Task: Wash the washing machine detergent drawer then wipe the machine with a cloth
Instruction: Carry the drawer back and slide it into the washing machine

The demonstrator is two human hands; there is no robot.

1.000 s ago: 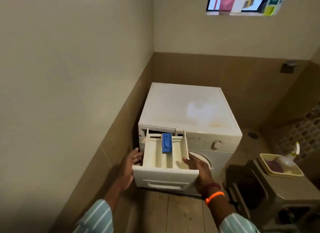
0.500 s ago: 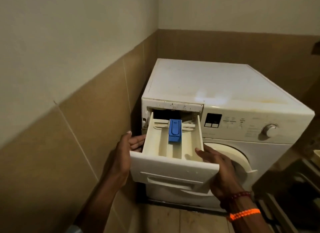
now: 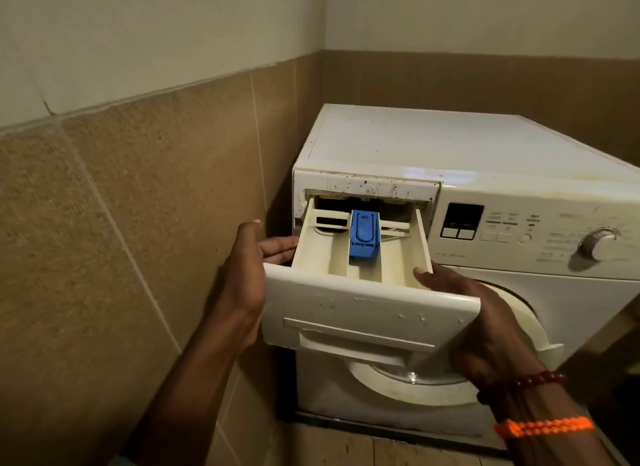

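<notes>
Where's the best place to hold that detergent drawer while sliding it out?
By its two long side walls, one hand from each side, as here: the left hand cups the detergent drawer on its left wall, the right hand on its right. The drawer juts far out of the washing machine and tilts down, so one-sided holds would probably twist it.

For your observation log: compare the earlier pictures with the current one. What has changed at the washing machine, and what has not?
The camera came closer and lower, so the window and side stool left view. The drawer looks about as far out as before, its back in the slot. Unchanged: the left hand and right hand hold its sides, and the blue insert sits in the middle compartment of the machine drawer.
</notes>
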